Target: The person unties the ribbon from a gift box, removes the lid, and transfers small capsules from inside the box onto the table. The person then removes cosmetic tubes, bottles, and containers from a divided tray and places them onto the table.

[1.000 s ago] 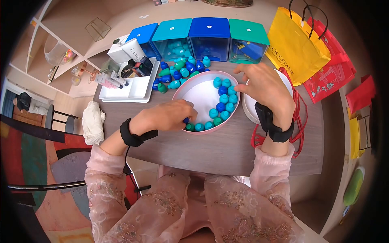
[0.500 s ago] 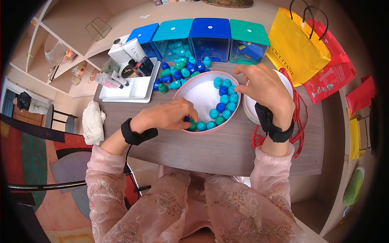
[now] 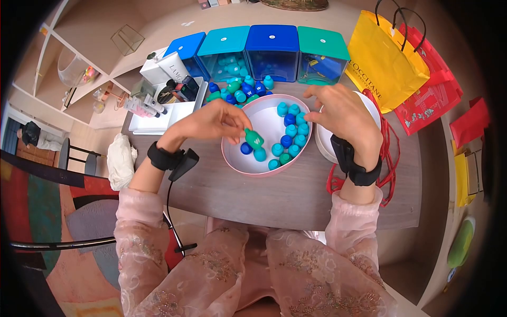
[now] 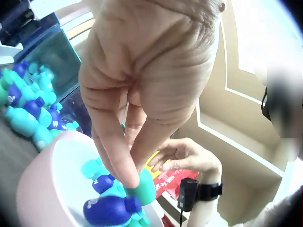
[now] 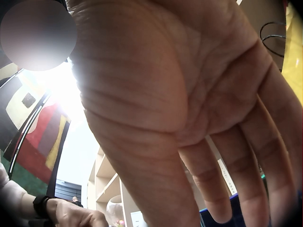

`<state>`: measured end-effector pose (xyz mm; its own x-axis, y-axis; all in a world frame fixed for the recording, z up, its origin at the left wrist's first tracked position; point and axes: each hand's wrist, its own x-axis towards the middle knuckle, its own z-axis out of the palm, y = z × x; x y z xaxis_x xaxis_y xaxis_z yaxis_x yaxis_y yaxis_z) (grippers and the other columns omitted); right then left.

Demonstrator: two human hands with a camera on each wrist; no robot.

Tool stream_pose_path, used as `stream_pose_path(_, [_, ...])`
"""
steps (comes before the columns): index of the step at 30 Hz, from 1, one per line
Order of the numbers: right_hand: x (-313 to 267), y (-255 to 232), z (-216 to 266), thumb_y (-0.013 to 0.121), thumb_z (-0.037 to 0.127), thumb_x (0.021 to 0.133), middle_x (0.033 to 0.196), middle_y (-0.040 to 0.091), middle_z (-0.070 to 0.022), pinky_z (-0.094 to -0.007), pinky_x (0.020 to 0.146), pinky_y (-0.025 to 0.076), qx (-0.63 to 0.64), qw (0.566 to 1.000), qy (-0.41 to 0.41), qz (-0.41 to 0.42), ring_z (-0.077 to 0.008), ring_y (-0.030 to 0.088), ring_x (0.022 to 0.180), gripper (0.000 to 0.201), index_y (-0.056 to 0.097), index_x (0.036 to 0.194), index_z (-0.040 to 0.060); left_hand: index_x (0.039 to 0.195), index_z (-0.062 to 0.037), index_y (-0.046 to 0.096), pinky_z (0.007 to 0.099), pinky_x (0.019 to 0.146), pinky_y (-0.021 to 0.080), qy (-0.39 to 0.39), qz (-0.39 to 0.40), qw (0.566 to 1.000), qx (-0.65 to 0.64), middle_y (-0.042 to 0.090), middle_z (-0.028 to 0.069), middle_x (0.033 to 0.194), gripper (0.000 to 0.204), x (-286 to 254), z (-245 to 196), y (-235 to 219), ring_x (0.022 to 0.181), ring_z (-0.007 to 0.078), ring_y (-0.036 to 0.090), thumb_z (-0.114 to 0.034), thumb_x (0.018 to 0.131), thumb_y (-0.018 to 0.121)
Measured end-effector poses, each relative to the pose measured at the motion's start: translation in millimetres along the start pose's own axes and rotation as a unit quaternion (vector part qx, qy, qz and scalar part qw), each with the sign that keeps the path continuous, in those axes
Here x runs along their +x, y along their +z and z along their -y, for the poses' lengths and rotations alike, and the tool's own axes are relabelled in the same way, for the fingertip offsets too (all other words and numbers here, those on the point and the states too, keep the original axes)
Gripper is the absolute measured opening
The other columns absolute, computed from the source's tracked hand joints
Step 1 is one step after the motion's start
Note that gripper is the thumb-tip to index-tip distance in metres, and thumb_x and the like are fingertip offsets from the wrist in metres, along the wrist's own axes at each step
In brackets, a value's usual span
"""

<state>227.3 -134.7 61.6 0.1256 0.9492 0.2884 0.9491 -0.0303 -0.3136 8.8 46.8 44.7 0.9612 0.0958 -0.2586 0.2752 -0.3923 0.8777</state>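
Note:
My left hand (image 3: 211, 122) pinches a small green bottle (image 3: 254, 140) marked with a W by its narrow end, over the near left part of an oval pink box (image 3: 230, 161) with a white inside. Just under it are a dark blue bottle (image 3: 246, 148) and a teal bottle (image 3: 260, 154). More teal, blue and green bottles line the box's right side. My right hand (image 3: 342, 113) hovers at the right rim, fingers loosely bent, holding nothing. In the left wrist view, thumb and fingertips meet on the green bottle (image 4: 144, 190), beside a dark blue bottle (image 4: 109, 211).
Behind the box lies a heap of loose bottles (image 3: 240, 96), backed by clear bins with coloured lids (image 3: 273, 36). A white tray (image 3: 182, 124) of cosmetics stands left. To the right are a round white lid (image 3: 325, 145), red ribbon (image 3: 392, 158) and a yellow bag (image 3: 388, 68).
My left hand has lifted the green bottle from the near left edge of the box and moved up and away from me. The right hand stays almost where it was.

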Motion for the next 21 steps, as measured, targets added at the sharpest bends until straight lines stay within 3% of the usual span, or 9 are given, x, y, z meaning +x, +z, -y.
stream_pose_path(3, [1.0, -3.1, 2.5, 0.074, 0.015, 0.069, 0.076, 0.066, -0.0128, -0.0388, 0.069, 0.047, -0.004, 1.0, 0.007, 0.005, -0.0305, 0.062, 0.078, 0.033, 0.065, 0.098, 0.0032, 0.102, -0.0018, 0.065, 0.0226, 0.065, 0.054, 0.008, -0.016, 0.999, -0.026, 0.066, 0.0042, 0.08, 0.017, 9.5, 11.3, -14.6, 0.072, 0.0101, 0.064, -0.003, 0.085, 0.062])
stream_pose_path(5, [0.5, -4.0, 2.3, 0.075, 0.015, 0.068, 0.075, 0.066, -0.0127, -0.0388, 0.068, 0.047, -0.009, 1.0, 0.013, 0.012, -0.0304, 0.062, 0.077, 0.033, 0.065, 0.098, 0.0035, 0.102, 0.0002, 0.064, 0.0232, 0.064, 0.054, 0.048, -0.127, 0.989, -0.057, 0.066, 0.0048, 0.08, 0.017, 18.7, 18.9, -23.8, 0.071, 0.0112, 0.064, -0.005, 0.085, 0.063])
stream_pose_path(7, [0.0, -3.0, 1.8, 0.075, 0.015, 0.068, 0.075, 0.066, -0.0125, -0.0389, 0.068, 0.047, -0.005, 1.0, 0.014, 0.007, -0.0304, 0.062, 0.077, 0.033, 0.065, 0.098, 0.0042, 0.101, 0.0038, 0.062, 0.0246, 0.062, 0.055, 0.047, -0.182, 0.982, 0.002, 0.066, 0.0073, 0.077, 0.019, 24.9, 21.2, -39.3, 0.067, 0.0126, 0.065, -0.006, 0.084, 0.063])
stream_pose_path(9, [-0.2, -4.3, 4.2, 0.075, 0.015, 0.068, 0.076, 0.066, -0.0124, -0.0388, 0.068, 0.047, -0.001, 1.0, 0.017, 0.008, -0.0303, 0.062, 0.077, 0.034, 0.065, 0.098, 0.0044, 0.1, 0.0056, 0.062, 0.027, 0.059, 0.055, 0.013, -0.33, 0.939, 0.093, 0.067, 0.0105, 0.076, 0.021, 34.8, 37.1, -53.4, 0.063, 0.0139, 0.066, -0.006, 0.083, 0.063])
stream_pose_path(14, [-2.2, -3.4, -0.3, 0.075, 0.016, 0.068, 0.078, 0.066, -0.0117, -0.0388, 0.07, 0.047, -0.011, 1.0, 0.011, -0.004, -0.0301, 0.061, 0.078, 0.034, 0.065, 0.098, 0.005, 0.1, 0.004, 0.06, 0.0261, 0.062, 0.055, -0.079, -0.37, 0.915, 0.142, 0.066, 0.0093, 0.082, 0.018, 42.0, 64.2, -62.5, 0.069, 0.0129, 0.064, -0.006, 0.084, 0.062])
stream_pose_path(16, [-4.8, 1.0, -5.2, 0.075, 0.016, 0.068, 0.077, 0.066, -0.0112, -0.0389, 0.07, 0.046, -0.003, 0.998, -0.022, -0.051, -0.0299, 0.061, 0.078, 0.034, 0.065, 0.098, 0.0051, 0.099, 0.0034, 0.061, 0.0267, 0.061, 0.054, -0.099, -0.381, 0.906, 0.157, 0.066, 0.0104, 0.082, 0.019, 39.3, 66.9, -54.5, 0.069, 0.0137, 0.064, -0.006, 0.083, 0.064])
stream_pose_path(18, [-2.6, -0.7, -2.0, 0.075, 0.016, 0.068, 0.076, 0.066, -0.0112, -0.039, 0.07, 0.046, -0.003, 1.0, -0.007, -0.03, -0.0298, 0.061, 0.078, 0.034, 0.065, 0.098, 0.005, 0.096, 0.0006, 0.064, 0.0325, 0.062, 0.053, 0.026, -0.439, 0.802, 0.404, 0.066, 0.0143, 0.082, 0.022, 31.2, 52.3, -40.6, 0.069, 0.0203, 0.065, -0.008, 0.076, 0.068])
stream_pose_path(19, [-1.4, -1.3, -0.8, 0.075, 0.016, 0.068, 0.076, 0.066, -0.0112, -0.0391, 0.07, 0.046, -0.005, 1.0, 0.006, -0.011, -0.0298, 0.061, 0.078, 0.034, 0.065, 0.098, 0.0049, 0.096, 0.0006, 0.064, 0.0325, 0.062, 0.053, 0.025, -0.438, 0.803, 0.404, 0.066, 0.0143, 0.082, 0.022, 26.2, 42.1, -32.8, 0.069, 0.0203, 0.065, -0.008, 0.076, 0.068])
stream_pose_path(21, [-1.2, -0.1, -2.3, 0.075, 0.015, 0.068, 0.076, 0.066, -0.0113, -0.0391, 0.07, 0.046, -0.004, 1.0, 0.004, -0.009, -0.0298, 0.061, 0.079, 0.033, 0.065, 0.098, 0.0047, 0.097, -0.0028, 0.064, 0.0353, 0.065, 0.051, 0.052, -0.226, 0.934, 0.272, 0.063, 0.0145, 0.086, 0.027, 14.5, 7.6, -10.4, 0.075, 0.0239, 0.063, -0.009, 0.072, 0.072])
